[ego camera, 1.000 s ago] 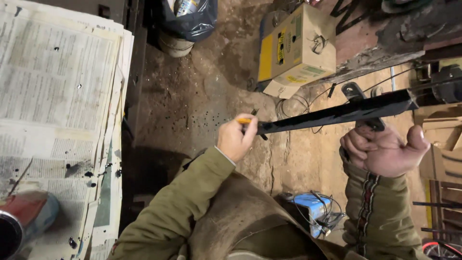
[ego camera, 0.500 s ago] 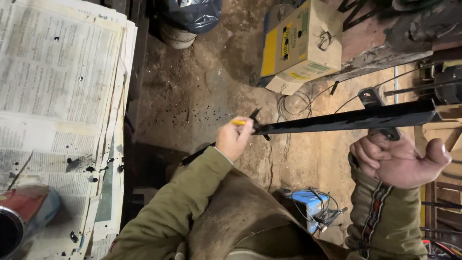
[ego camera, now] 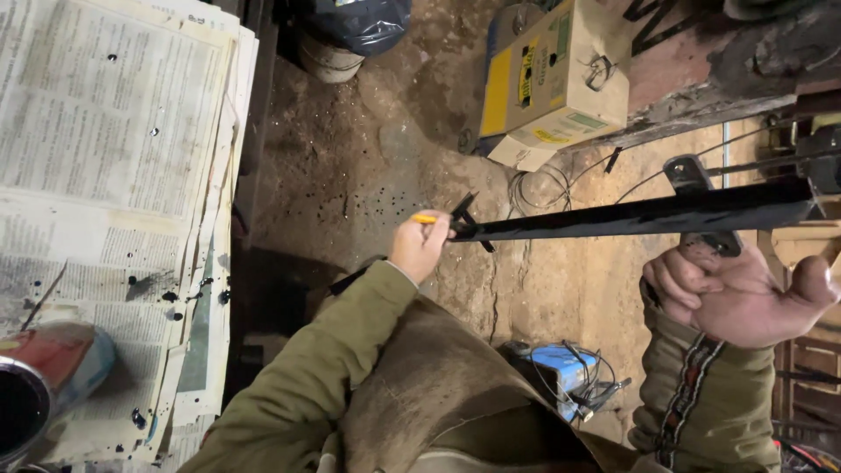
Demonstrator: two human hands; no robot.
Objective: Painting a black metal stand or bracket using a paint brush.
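A long black metal bar [ego camera: 648, 215] runs level across the right half of the view, above a dirt floor. My left hand [ego camera: 419, 247], in an olive sleeve, holds a small brush with a yellow handle [ego camera: 426, 219], and its dark tip rests at the bar's left end. Below the bar on the right is my right hand [ego camera: 736, 293], palm up. Its fingers are curled against a black bracket [ego camera: 701, 241] that hangs from the bar, and the thumb sticks out to the right.
A table covered in paint-spattered newspaper [ego camera: 105, 175] fills the left, with an open can of black paint [ego camera: 26, 394] at its near corner. A cardboard box [ego camera: 556, 79], a bucket with a black bag [ego camera: 350, 31], a wire coil [ego camera: 539, 188] and a blue device with cables [ego camera: 561, 372] lie on the floor.
My right hand has slid right and lower under the bar, from a closer grip to curled fingers at the bracket. The left hand and brush stay at the bar's left end.
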